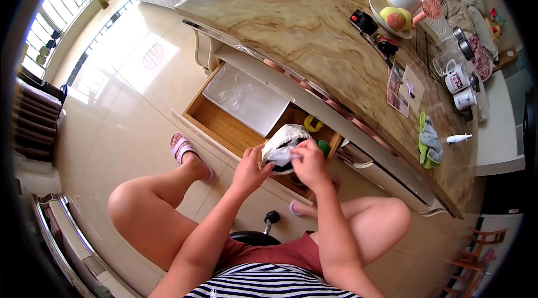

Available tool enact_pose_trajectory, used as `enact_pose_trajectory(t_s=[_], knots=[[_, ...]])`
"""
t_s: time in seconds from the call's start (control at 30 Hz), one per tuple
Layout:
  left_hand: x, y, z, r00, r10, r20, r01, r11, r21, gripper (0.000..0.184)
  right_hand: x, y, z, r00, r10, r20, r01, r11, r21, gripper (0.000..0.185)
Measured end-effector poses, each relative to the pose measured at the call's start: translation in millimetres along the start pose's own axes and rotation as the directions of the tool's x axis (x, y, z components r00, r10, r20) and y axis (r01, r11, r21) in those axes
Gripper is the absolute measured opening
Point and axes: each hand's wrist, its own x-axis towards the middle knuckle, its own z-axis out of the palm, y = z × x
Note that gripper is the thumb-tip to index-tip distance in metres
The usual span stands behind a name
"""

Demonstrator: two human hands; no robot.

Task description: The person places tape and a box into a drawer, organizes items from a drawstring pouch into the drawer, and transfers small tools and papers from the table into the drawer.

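Note:
A white cloth pouch [274, 140] with a dark opening is held over the right part of an open wooden drawer [224, 130]. My left hand [252, 168] is closed on the pouch's left edge. My right hand [310, 164] pinches a crumpled white, thin piece [283, 155] at the pouch's mouth; whether it is plastic or tissue I cannot tell. Just beyond the pouch, a yellow ring-shaped item [312, 124] lies in the drawer. A green item [323, 148] is partly hidden behind my right hand.
A flat white panel [246, 96] covers the drawer's far left. Above the drawer, the marble tabletop [291, 23] bears a fruit bowl [378, 6], a pink fan [430, 9], mugs [457, 79], cards [399, 93], a cloth [430, 141] and a small white bottle [459, 139].

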Motion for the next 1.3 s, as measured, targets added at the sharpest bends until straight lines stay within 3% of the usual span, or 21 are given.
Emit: enact_pose_trajectory(t_s=[0.07,0.13,0.2,0.27,0.3,0.4,0.47,0.53,0.6,0.67,0.73,0.8,0.97,1.23,1.3], knots=[[2,-3,5,1.000,-0.005,-0.006,0.004,0.994,-0.106,0.045,-2,-1,16,0.985,0.061,0.161,-0.050,0.996,-0.073,0.017],[5,3,-1,0.972,-0.165,0.168,0.178,0.981,-0.070,0.029,-1,-3,30,0.966,0.126,0.224,-0.102,0.988,-0.119,0.017],[5,2,-1,0.987,-0.128,0.093,0.135,0.987,-0.082,0.024,3,-8,39,0.959,0.141,0.245,-0.106,0.983,-0.150,0.020],[5,3,-2,0.996,-0.092,0.014,0.093,0.992,-0.090,0.019,13,-16,45,0.869,0.345,0.355,-0.189,0.894,-0.407,0.021],[4,8,-4,0.996,-0.085,0.006,0.085,0.994,-0.075,0.018,22,-27,41,0.776,0.484,0.404,-0.255,0.827,-0.501,0.021],[0,15,-6,0.997,-0.073,0.009,0.074,0.996,-0.050,0.018,28,-19,55,0.871,0.413,0.267,-0.262,0.850,-0.458,0.020],[-1,15,-5,0.997,-0.071,0.022,0.072,0.996,-0.043,0.018,27,-13,56,0.880,0.396,0.264,-0.243,0.851,-0.467,0.021],[0,12,-4,0.996,-0.015,-0.084,0.006,0.995,-0.097,0.017,24,-15,40,0.746,0.455,0.486,-0.204,0.851,-0.484,0.024],[0,12,-5,0.996,-0.073,-0.050,0.068,0.993,-0.100,0.018,16,-11,25,0.844,0.284,0.454,-0.154,0.941,-0.301,0.028],[2,12,-7,0.991,-0.131,-0.013,0.129,0.987,-0.099,0.019,10,-9,3,0.963,0.103,0.249,-0.082,0.992,-0.092,0.024],[4,11,-9,0.978,-0.204,0.034,0.206,0.971,-0.120,0.021,13,-5,-21,0.983,0.136,0.126,-0.135,0.991,-0.016,0.017],[4,10,-9,0.979,-0.200,0.044,0.204,0.973,-0.109,0.022,12,-4,-43,0.983,0.184,0.025,-0.181,0.978,-0.103,0.011],[8,15,-16,0.970,-0.212,0.116,0.220,0.974,-0.058,0.023,6,9,-40,0.996,0.093,0.007,-0.089,0.968,-0.235,0.032],[7,32,-40,0.964,-0.154,0.216,0.145,0.988,0.057,0.033,11,42,-21,0.979,0.115,-0.169,-0.145,0.973,-0.177,0.019],[9,39,-50,0.953,-0.158,0.259,0.130,0.984,0.122,0.036,12,44,-28,0.974,-0.057,-0.221,0.005,0.974,-0.227,0.013]])
